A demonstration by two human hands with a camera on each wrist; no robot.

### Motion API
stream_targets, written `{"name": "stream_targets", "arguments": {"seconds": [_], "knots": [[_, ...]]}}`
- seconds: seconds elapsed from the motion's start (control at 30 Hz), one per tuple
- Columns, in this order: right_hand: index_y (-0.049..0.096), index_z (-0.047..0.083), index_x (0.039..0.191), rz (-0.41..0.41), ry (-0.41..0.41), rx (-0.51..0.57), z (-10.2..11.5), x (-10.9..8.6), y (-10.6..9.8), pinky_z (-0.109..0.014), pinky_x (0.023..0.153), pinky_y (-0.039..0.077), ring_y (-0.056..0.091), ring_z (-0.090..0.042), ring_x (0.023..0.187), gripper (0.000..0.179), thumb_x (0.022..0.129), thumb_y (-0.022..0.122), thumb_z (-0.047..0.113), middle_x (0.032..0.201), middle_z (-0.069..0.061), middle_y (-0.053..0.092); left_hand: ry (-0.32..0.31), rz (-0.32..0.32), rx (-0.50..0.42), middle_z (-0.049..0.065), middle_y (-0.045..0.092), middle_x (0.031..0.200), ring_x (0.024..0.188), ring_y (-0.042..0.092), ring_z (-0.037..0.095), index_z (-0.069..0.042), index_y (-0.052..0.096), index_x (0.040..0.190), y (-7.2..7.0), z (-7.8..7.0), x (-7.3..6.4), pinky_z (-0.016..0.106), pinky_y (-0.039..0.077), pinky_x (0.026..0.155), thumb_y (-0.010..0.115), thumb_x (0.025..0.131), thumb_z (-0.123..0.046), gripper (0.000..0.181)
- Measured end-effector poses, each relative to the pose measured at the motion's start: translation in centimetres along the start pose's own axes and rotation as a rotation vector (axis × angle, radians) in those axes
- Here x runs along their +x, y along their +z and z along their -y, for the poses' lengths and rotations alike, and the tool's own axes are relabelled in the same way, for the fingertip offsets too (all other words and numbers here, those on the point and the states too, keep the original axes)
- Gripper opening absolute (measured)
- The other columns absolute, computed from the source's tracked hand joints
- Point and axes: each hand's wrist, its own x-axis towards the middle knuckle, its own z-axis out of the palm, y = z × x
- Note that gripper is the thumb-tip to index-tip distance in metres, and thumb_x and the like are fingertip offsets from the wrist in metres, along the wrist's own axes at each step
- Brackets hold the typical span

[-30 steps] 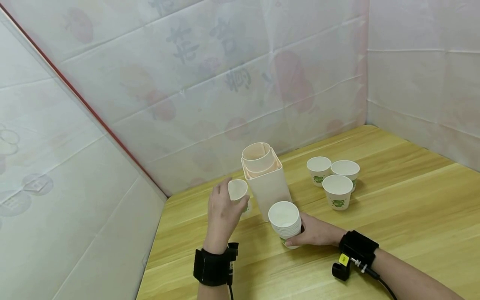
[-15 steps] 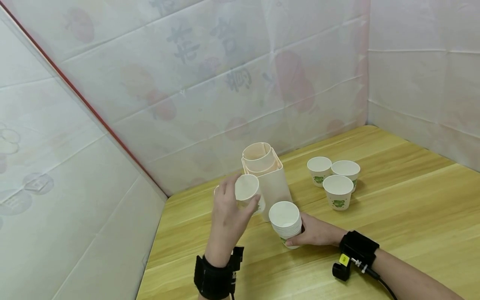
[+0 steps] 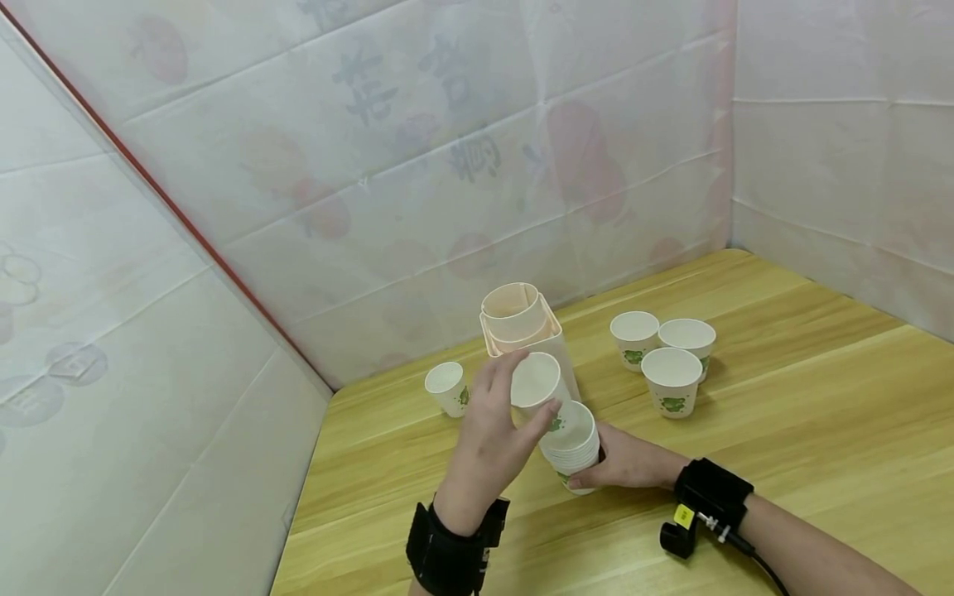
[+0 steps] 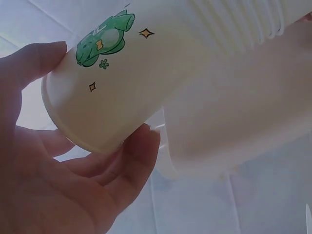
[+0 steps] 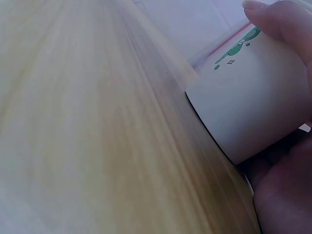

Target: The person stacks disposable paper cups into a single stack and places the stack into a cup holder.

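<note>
My left hand pinches a white paper cup near its rim, thumb on one side and fingers on the other. In the left wrist view this cup shows a green cartoon animal, and its base end is by the ridged rims of the stack. Whether it touches the stack I cannot tell. My right hand grips the stack of paper cups low down, upright on the table. The right wrist view shows the stack's lowest cup standing on the wood, with thumb and fingers around it.
Behind the stack stands a square cream container with a round tube in its top. One paper cup stands at the left. Three more, including the front cup, stand close together at the right on the wooden table.
My left hand has carried its cup from left of the container to the right, over the stack. The lone cup at left has come into full view. My right hand stays put.
</note>
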Motion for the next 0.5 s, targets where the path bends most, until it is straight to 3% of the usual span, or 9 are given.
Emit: {"name": "stream_targets", "arguments": {"seconds": [0.2, 0.5], "knots": [[0.041, 0.018, 0.139, -0.005, 0.021, -0.015, 0.0, 0.0, 0.0, -0.027, 0.099, 0.045, 0.057, -0.022, 0.118, 0.06, 0.09, 0.074, 0.025, 0.13, -0.004, 0.057, 0.034, 0.078, 0.0, 0.01, 0.049, 0.138, 0.122, 0.052, 0.026, -0.009, 0.045, 0.142, 0.9, 0.0, 0.0, 0.037, 0.052, 0.095, 0.078, 0.087, -0.025, 0.066], [0.038, 0.015, 0.14, -0.005, -0.003, 0.009, -0.1, -0.1, 0.1, -0.024, 0.098, 0.045, 0.058, -0.021, 0.116, 0.062, 0.09, 0.074, 0.022, 0.129, -0.007, 0.057, 0.13, 0.137, 0.109, 0.012, 0.054, 0.127, 0.108, 0.056, 0.019, -0.006, 0.049, 0.136, 2.2, 0.4, -0.4, 0.028, 0.053, 0.088, 0.08, 0.084, -0.026, 0.064]]}}
